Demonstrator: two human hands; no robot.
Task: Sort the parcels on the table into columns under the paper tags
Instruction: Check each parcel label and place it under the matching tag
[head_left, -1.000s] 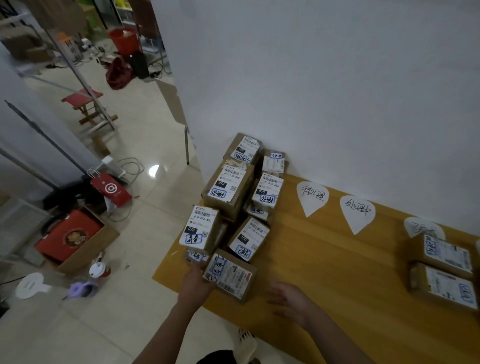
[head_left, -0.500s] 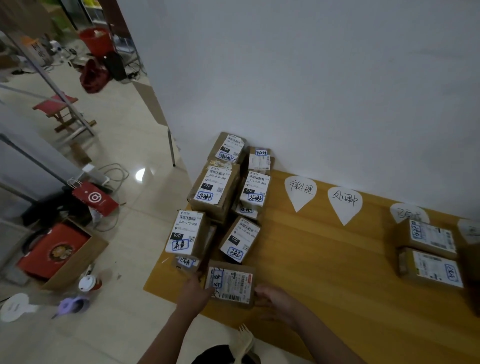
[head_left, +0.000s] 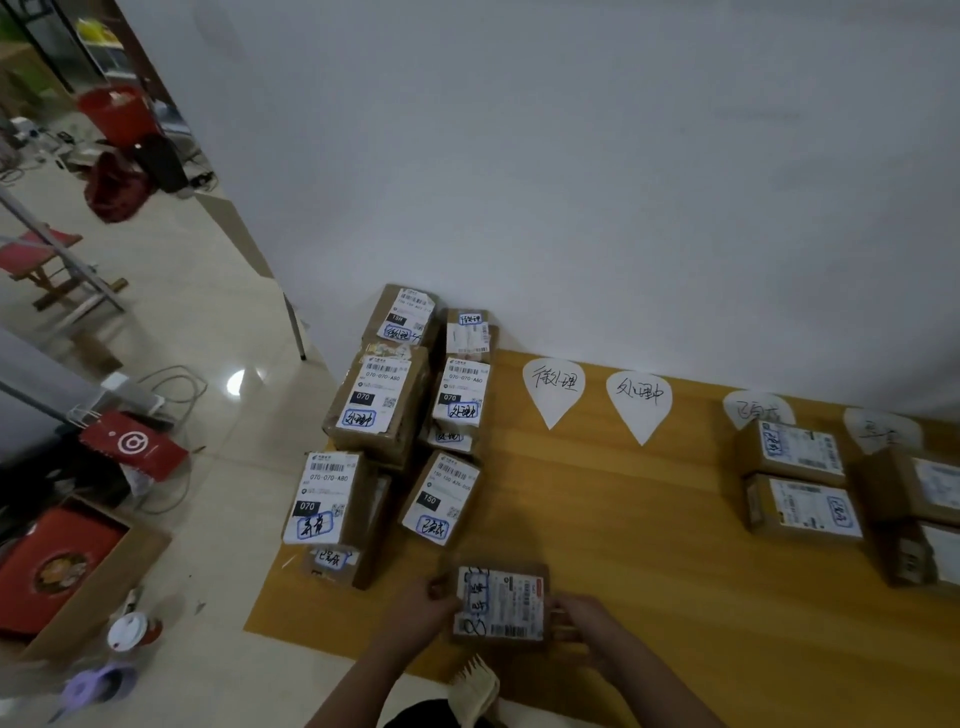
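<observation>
The parcel (head_left: 498, 605), a small brown box with a white label facing up, is at the near edge of the table (head_left: 623, 519), towards its left end. The left hand (head_left: 421, 610) grips its left side with the fingers curled round the edge. The right hand (head_left: 587, 623) holds its right side with the fingers bent against the box. Whether the box rests on the wood or is lifted just clear of it cannot be told.

Just beyond it, a heap of parcels (head_left: 379, 400) fills the left end of the table from the near-left corner back to the wall (head_left: 571, 182), labels up, some lying on others.

Along the far edge four handwritten white paper tags lie in a row: the first tag (head_left: 553, 389), the second tag (head_left: 639, 402) near it, then the third tag (head_left: 758, 410) and the fourth tag (head_left: 883, 428) further right. Two sorted parcels (head_left: 802, 506) lie in a column under the third tag. Two more boxes (head_left: 914, 486) lie under the fourth, by the right end.

On the floor left of the table are a red paper bag (head_left: 135, 444) and an open cardboard carton (head_left: 78, 577).
</observation>
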